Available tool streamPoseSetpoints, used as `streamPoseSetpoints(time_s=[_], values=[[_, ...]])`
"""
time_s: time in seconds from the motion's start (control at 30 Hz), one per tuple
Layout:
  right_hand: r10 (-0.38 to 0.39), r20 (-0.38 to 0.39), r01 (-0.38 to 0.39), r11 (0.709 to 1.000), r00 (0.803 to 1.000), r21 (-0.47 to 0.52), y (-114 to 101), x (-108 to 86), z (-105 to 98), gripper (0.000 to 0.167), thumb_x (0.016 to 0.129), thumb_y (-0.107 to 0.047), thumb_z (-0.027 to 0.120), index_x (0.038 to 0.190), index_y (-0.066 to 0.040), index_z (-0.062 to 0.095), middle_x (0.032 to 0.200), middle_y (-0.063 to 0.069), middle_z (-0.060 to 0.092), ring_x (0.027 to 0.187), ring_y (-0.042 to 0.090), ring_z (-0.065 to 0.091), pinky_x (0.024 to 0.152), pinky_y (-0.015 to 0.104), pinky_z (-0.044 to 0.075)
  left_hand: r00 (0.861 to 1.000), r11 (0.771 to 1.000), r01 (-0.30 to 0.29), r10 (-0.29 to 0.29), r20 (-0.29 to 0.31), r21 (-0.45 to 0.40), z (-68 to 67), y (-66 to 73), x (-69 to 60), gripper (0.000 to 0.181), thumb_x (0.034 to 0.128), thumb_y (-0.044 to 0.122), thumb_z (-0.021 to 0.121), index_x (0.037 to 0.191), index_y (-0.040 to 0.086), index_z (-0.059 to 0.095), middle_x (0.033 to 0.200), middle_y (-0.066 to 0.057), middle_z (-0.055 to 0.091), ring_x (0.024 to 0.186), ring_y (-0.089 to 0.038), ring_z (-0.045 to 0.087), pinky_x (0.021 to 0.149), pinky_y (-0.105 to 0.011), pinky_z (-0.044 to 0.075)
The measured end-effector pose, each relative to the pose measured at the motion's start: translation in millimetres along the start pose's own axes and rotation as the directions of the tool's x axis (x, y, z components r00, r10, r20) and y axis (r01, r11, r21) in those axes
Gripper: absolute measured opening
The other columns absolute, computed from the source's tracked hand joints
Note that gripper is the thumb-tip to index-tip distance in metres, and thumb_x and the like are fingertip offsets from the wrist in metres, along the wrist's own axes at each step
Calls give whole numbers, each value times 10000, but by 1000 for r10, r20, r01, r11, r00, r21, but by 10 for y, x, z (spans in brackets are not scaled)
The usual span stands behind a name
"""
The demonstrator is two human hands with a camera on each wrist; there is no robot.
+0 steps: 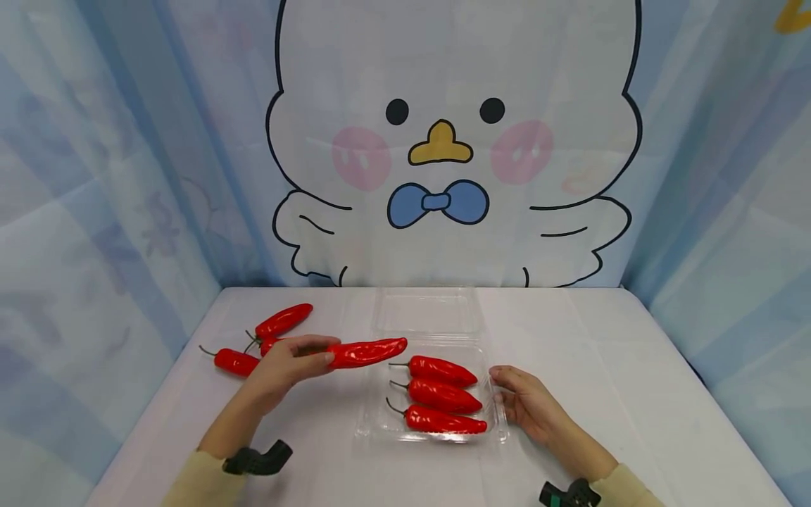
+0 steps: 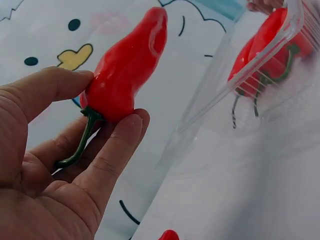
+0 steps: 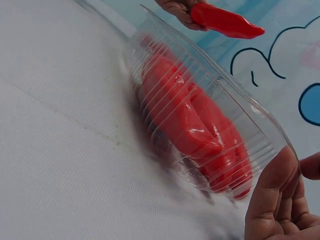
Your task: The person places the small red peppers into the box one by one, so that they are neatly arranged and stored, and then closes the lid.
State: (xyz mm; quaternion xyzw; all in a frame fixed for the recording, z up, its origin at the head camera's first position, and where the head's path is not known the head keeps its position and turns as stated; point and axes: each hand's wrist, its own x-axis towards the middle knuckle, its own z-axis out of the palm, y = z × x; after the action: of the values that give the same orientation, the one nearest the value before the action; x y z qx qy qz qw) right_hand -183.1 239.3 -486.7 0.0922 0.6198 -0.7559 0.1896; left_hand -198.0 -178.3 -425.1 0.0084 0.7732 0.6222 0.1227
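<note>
My left hand [image 1: 293,370] pinches a red chili pepper [image 1: 367,353] between thumb and fingers, its green stem [image 2: 82,140] toward the palm in the left wrist view. The pepper is held above the table, left of and partly over a clear plastic clamshell box [image 1: 437,438]. Inside the box several red peppers lie side by side: a back one [image 1: 442,370], a middle one [image 1: 445,396] and a front one [image 1: 445,420]. With its thumb and fingers my right hand [image 1: 526,403] grips the box's right rim [image 3: 280,131].
Several more red peppers lie at the table's left back, among them one at the rear [image 1: 284,320] and one nearer [image 1: 236,362]. The box's lid [image 1: 427,313] is folded back flat behind it. A cartoon-printed curtain [image 1: 570,141] rises along the white table's [image 1: 570,338] back edge.
</note>
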Motion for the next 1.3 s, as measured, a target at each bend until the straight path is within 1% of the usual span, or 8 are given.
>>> streamPoseSetpoints(time_s=[0.27, 0.5, 0.63, 0.77, 0.87, 1.07, 1.17, 1.3], values=[[-1, 2, 1, 1000, 1000, 2, -12, 8, -1, 142, 1085, -254, 504, 1101, -154, 603, 985, -55, 579, 735, 45, 570, 651, 162, 551, 999, 1000, -9, 8, 46, 18, 302, 56, 165, 461, 900, 228, 793, 1327, 93, 683, 1327, -113, 672, 1151, -250, 612, 1007, -490, 554], [7, -9, -7, 1000, 1000, 8, -7, 23, -3, 144, 1084, -256, 506, 1096, -153, 606, 989, -49, 580, 729, 47, 570, 652, 169, 560, 995, 995, -63, 57, 82, 75, 538, 91, 325, 401, 905, 200, 778, 1284, 88, 710, 1278, -92, 700, 1103, -229, 625, 941, -371, 576], [6, -7, -6, 1000, 1000, -10, 0, 35, 10, 167, 1082, -267, 516, 1127, -132, 604, 1002, -38, 573, 743, 56, 570, 659, 174, 562, 994, 995, -64, 57, 96, 74, 615, 79, 392, 375, 912, 177, 768, 1268, 72, 713, 1258, -87, 704, 1068, -226, 635, 942, -375, 578], [5, -6, -5, 1000, 1000, -29, 5, 44, 21, 190, 1079, -273, 526, 1154, -115, 600, 1015, -29, 563, 755, 63, 565, 662, 176, 563, 992, 994, -62, 52, 113, 85, 667, 57, 446, 365, 918, 175, 760, 1265, 70, 712, 1263, -80, 700, 1069, -218, 640, 950, -389, 581], [6, -20, -7, 999, 1000, -33, 5, 44, 25, 194, 1077, -272, 529, 1155, -108, 596, 1016, -24, 558, 753, 66, 559, 651, 173, 556, 989, 992, -77, 63, 138, 97, 718, 61, 485, 360, 920, 182, 755, 1261, 74, 714, 1268, -81, 698, 1074, -219, 642, 952, -392, 585], [11, -37, -13, 999, 999, -36, 7, 36, 16, 209, 1078, -276, 524, 1169, -99, 589, 1021, -29, 562, 759, 65, 558, 652, 162, 544, 976, 989, -122, 104, 191, 84, 858, 83, 542, 374, 918, 144, 743, 1276, 44, 699, 1274, -97, 698, 1101, -222, 649, 970, -411, 586], [18, -42, -19, 1000, 999, -26, 10, 32, 10, 208, 1077, -277, 528, 1169, -100, 590, 1019, -31, 571, 755, 66, 560, 651, 159, 541, 972, 988, -132, 114, 206, 76, 936, 88, 561, 385, 918, 119, 738, 1287, 20, 686, 1277, -107, 695, 1099, -222, 658, 977, -423, 585], [22, -52, -23, 999, 998, -24, 10, 23, 11, 221, 1076, -279, 530, 1182, -95, 592, 1033, -26, 575, 765, 71, 561, 666, 161, 546, 971, 988, -130, 111, 211, 78, 1021, 85, 589, 382, 906, 96, 739, 1276, 13, 690, 1252, -116, 699, 1057, -214, 668, 977, -447, 585]])
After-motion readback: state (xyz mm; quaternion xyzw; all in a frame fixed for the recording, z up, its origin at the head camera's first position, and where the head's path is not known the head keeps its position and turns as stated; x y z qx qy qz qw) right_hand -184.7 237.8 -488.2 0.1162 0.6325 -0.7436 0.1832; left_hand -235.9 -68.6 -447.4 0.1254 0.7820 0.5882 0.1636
